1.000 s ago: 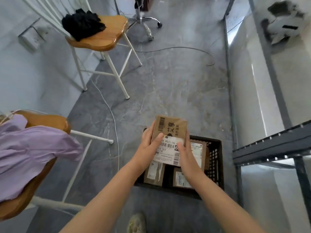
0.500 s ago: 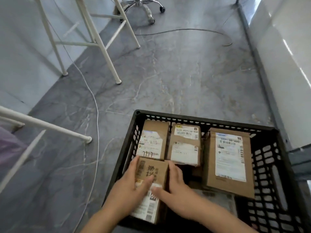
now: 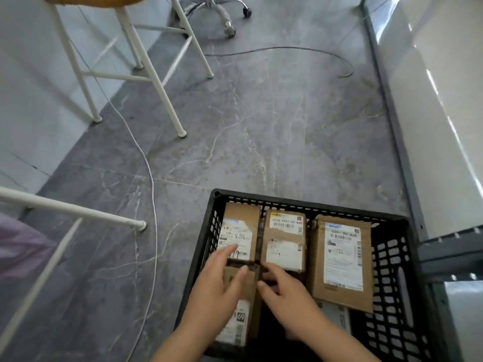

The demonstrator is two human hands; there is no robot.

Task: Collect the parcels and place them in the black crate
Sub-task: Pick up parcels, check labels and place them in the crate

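The black crate (image 3: 313, 205) stands on the grey floor at the lower right. Several brown cardboard parcels with white labels lie inside: one at the far left (image 3: 243, 220), one in the middle (image 3: 285, 241), a larger one on the right (image 3: 342, 257). A further parcel (image 3: 241, 325) lies in the near left corner. My left hand (image 3: 217, 286) rests flat on that parcel, its fingertips reaching the far left parcel's label. My right hand (image 3: 290, 299) touches the parcel's right edge with relaxed fingers and covers part of the crate's dark middle.
White chair legs (image 3: 167, 100) stand at the upper left, with a white cable (image 3: 151, 178) trailing across the floor. A second chair's rail (image 3: 78, 210) and purple cloth (image 3: 21, 252) are at the left. A grey metal shelf frame (image 3: 449, 244) borders the crate's right side.
The parcel held in both hands above the crate has come down into the crate's near left corner. Both hands have loosened from it; the left now lies flat on top.
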